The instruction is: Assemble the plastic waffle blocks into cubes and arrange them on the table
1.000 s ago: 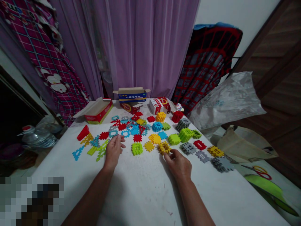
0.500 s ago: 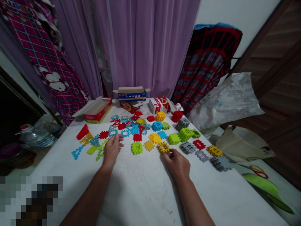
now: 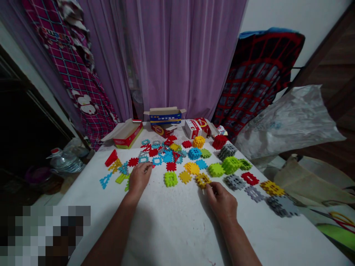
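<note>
My left hand (image 3: pixel 140 176) hovers over the table at the lower left of the loose pieces, its thumb and fingers curled together near a light-blue square frame piece (image 3: pixel 157 161). What they hold, if anything, is too small to tell. With thumb and forefinger my right hand (image 3: pixel 223 199) grips the near edge of a yellow toothed building piece with a window opening (image 3: pixel 203 180). Left of that piece lie a yellow toothed piece (image 3: pixel 185 177) and a lime-green square stack (image 3: pixel 171 179). A red square piece (image 3: pixel 171 167) rests behind them.
Stacks of green (image 3: pixel 231 165), grey (image 3: pixel 234 182) and yellow pieces (image 3: pixel 272 187) spread to the right. Mixed red and blue pieces (image 3: pixel 168 156) lie in a heap at centre. Open cardboard boxes (image 3: pixel 128 136) stand along the back. A red wedge (image 3: pixel 111 158) sits at left.
The view has shifted, so the table sits further right and lower. My left fingers have curled closer together. My right hand keeps its grip on the yellow piece.
</note>
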`<state>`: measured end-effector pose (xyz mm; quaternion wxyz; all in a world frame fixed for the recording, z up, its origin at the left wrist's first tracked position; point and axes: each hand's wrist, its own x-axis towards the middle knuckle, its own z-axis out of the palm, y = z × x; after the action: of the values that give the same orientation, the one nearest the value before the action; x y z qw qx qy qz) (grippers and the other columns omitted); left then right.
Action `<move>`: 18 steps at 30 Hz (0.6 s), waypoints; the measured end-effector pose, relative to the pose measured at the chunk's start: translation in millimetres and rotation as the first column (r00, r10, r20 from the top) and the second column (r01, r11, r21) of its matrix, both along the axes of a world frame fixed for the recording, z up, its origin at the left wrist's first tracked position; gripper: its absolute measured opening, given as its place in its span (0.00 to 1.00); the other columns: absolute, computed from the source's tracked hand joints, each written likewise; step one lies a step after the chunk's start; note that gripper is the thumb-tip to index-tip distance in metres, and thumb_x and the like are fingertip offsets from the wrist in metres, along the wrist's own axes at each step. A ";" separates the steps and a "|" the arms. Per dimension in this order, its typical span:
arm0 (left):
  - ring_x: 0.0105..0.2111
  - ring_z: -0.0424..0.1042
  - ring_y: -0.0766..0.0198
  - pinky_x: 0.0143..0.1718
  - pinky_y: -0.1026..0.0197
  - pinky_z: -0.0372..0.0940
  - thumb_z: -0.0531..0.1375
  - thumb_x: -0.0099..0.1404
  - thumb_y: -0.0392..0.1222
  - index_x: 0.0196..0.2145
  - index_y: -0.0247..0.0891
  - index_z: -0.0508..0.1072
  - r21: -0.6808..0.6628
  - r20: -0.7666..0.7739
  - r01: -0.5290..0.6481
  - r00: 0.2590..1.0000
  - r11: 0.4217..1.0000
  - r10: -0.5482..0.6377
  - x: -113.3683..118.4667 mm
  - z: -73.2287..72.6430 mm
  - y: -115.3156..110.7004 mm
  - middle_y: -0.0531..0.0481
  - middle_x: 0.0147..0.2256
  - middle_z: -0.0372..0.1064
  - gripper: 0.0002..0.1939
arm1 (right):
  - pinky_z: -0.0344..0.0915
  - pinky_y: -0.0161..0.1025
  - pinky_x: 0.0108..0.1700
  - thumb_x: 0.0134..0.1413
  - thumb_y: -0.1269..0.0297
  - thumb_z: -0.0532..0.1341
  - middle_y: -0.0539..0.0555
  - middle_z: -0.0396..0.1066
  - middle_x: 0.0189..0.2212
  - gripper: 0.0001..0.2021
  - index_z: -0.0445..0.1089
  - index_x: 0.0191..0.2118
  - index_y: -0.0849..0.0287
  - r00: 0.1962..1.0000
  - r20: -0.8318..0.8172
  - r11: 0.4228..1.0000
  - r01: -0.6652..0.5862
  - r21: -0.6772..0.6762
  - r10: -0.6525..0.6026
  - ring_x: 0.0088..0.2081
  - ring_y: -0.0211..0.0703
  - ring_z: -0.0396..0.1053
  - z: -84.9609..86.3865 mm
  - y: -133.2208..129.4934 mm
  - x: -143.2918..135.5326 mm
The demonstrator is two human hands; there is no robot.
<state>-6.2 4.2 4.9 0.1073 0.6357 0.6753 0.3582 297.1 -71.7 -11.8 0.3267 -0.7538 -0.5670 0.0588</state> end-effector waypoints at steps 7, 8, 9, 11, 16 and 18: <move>0.49 0.66 0.50 0.51 0.50 0.58 0.58 0.63 0.43 0.44 0.41 0.78 -0.128 -0.515 0.060 0.849 0.990 -0.118 12.5 8.2 23.8 0.43 0.44 0.71 0.14 | 0.56 0.34 0.28 0.53 0.48 0.51 0.51 0.74 0.23 0.20 0.75 0.31 0.55 0.997 -0.040 0.997 -0.072 0.017 0.073 0.25 0.40 0.69 -0.6 1.2 -4.1; 0.49 0.65 0.48 0.51 0.49 0.58 0.58 0.63 0.43 0.43 0.41 0.78 -0.147 -0.538 0.062 0.832 0.987 -0.132 13.8 8.3 28.4 0.42 0.44 0.71 0.13 | 0.56 0.34 0.28 0.53 0.48 0.51 0.51 0.74 0.23 0.20 0.75 0.31 0.55 0.996 -0.043 0.997 -0.074 0.027 0.075 0.25 0.40 0.69 -0.7 1.2 -4.3; 0.49 0.65 0.48 0.51 0.48 0.58 0.58 0.62 0.43 0.41 0.40 0.79 -0.164 -0.558 0.067 0.816 0.984 -0.149 14.7 8.4 32.7 0.41 0.44 0.70 0.13 | 0.56 0.34 0.28 0.53 0.47 0.51 0.51 0.74 0.23 0.21 0.76 0.31 0.55 0.996 -0.046 0.996 -0.076 0.040 0.078 0.25 0.40 0.69 -1.2 1.2 -4.3; 0.49 0.65 0.47 0.50 0.48 0.58 0.58 0.62 0.42 0.39 0.40 0.79 -0.184 -0.581 0.101 0.791 0.978 -0.191 15.2 9.6 39.2 0.41 0.44 0.70 0.11 | 0.57 0.34 0.28 0.53 0.47 0.51 0.52 0.74 0.24 0.21 0.76 0.32 0.55 0.996 -0.053 0.995 -0.075 0.063 0.078 0.26 0.41 0.70 -2.9 1.5 -3.6; 0.47 0.66 0.51 0.50 0.50 0.57 0.55 0.66 0.43 0.39 0.40 0.78 -0.125 -0.540 0.181 0.812 0.975 -0.220 10.3 18.4 41.6 0.43 0.44 0.72 0.13 | 0.58 0.33 0.28 0.54 0.46 0.52 0.52 0.74 0.23 0.22 0.76 0.32 0.55 0.995 -0.071 0.993 -0.069 0.092 0.075 0.25 0.40 0.69 -4.8 2.7 -2.9; 0.46 0.68 0.53 0.48 0.53 0.59 0.51 0.68 0.44 0.40 0.40 0.77 -0.105 -0.490 0.186 0.845 0.977 -0.213 6.4 23.3 38.9 0.43 0.43 0.73 0.15 | 0.58 0.33 0.28 0.53 0.45 0.52 0.51 0.74 0.23 0.22 0.76 0.32 0.55 0.993 -0.085 0.993 -0.070 0.097 0.078 0.24 0.40 0.69 -3.5 2.8 -3.7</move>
<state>0.2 43.0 28.3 -0.0169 0.7701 0.6197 0.1505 293.4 -68.8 -15.3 0.3843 -0.7127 -0.5817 0.0775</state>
